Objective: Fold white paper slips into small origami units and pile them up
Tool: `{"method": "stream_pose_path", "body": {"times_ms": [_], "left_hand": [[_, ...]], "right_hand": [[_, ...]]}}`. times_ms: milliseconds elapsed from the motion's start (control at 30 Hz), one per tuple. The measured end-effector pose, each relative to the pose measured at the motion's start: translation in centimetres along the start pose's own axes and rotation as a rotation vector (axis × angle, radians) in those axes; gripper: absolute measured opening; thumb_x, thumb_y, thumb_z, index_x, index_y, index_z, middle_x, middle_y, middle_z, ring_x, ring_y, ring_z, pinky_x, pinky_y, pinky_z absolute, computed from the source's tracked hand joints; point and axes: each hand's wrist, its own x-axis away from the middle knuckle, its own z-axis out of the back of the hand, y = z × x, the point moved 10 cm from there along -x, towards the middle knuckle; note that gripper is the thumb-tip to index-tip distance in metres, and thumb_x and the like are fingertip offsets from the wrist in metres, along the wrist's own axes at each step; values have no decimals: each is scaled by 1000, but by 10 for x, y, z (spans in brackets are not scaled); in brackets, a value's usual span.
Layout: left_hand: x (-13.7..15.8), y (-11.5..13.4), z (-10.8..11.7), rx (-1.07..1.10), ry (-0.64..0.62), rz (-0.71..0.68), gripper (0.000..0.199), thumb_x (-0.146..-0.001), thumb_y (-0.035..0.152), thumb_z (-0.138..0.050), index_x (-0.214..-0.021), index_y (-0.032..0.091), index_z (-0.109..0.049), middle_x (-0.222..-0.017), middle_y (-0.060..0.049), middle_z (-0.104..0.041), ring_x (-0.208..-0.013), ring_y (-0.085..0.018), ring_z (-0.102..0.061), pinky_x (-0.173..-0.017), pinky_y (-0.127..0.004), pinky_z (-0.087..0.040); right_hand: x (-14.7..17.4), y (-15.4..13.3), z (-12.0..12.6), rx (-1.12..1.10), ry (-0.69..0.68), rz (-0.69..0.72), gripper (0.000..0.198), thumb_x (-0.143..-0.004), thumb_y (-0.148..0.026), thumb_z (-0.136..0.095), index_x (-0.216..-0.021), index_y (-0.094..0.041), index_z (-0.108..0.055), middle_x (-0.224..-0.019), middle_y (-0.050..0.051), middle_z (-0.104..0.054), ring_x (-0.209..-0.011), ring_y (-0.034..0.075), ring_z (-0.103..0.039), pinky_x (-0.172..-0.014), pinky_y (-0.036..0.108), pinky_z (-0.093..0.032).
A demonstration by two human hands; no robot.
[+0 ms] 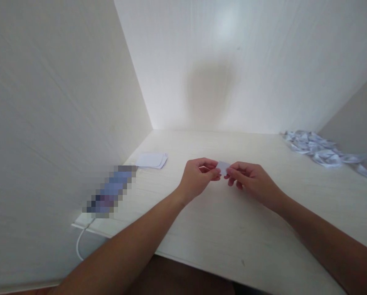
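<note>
Between my two hands is a small white piece of paper [223,167], held up a little above the pale desk [214,237]. My left hand [198,176] pinches its left edge between thumb and fingers. On the other side, my right hand [247,178] grips the right edge the same way, with its lower fingers curled beneath. Whether the paper is folded I cannot tell, as the fingertips cover its sides.
A stack of white paper sheets [151,160] lies at the back left. Nearer along the left wall is a pixelated phone-like object [112,190] with a white cable [78,243]. A heap of white paper strips [317,149] sits at the back right. Walls [171,61] enclose the desk.
</note>
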Motion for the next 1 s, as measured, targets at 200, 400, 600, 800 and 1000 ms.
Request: {"method": "stream_pose_path", "body": {"times_ms": [200, 400, 600, 800, 1000], "left_hand": [[5, -18, 8, 124, 36, 35, 27, -64, 19, -89, -83, 11, -72, -73, -3, -73, -63, -15, -73, -71, -33, -64], [4, -24, 11, 175, 61, 10, 41, -56, 24, -94, -88, 10, -72, -78, -2, -73, -65, -14, -73, -73, -33, -64], [4, -26, 12, 160, 55, 18, 46, -56, 27, -95, -93, 10, -73, -77, -4, -74, -70, -16, -74, -82, -39, -64], [5, -27, 4, 69, -63, 63, 47, -60, 20, -93, -103, 12, -75, -71, 4, -69, -63, -12, -71, -73, -32, -65], [11, -24, -2, -120, -118, 25, 38, -66, 24, -91, -100, 16, -77, -65, 4, -66, -63, -13, -71, -64, -25, -62]], "right_hand": [[2, -3, -13, 109, -25, 53, 35, -90, -48, -62, -77, -17, -70, -64, 2, -67, -50, 11, -48, -51, 25, -37], [-2, 1, -15, 86, -3, 71, 29, -90, -38, -58, -71, -17, -65, -59, -1, -61, -55, 11, -49, -57, 25, -38], [-5, 4, -16, 44, -42, 60, 29, -91, -40, -60, -75, -16, -65, -61, -2, -62, -55, 10, -50, -58, 25, -38], [-6, 6, -17, 53, -162, 91, 24, -89, -32, -63, -70, -18, -61, -59, -2, -61, -55, 10, -51, -58, 25, -39], [2, 1, -13, 67, -203, 142, 32, -95, -42, -59, -76, -17, -65, -60, -2, -61, -54, 10, -48, -55, 25, -35]]}}
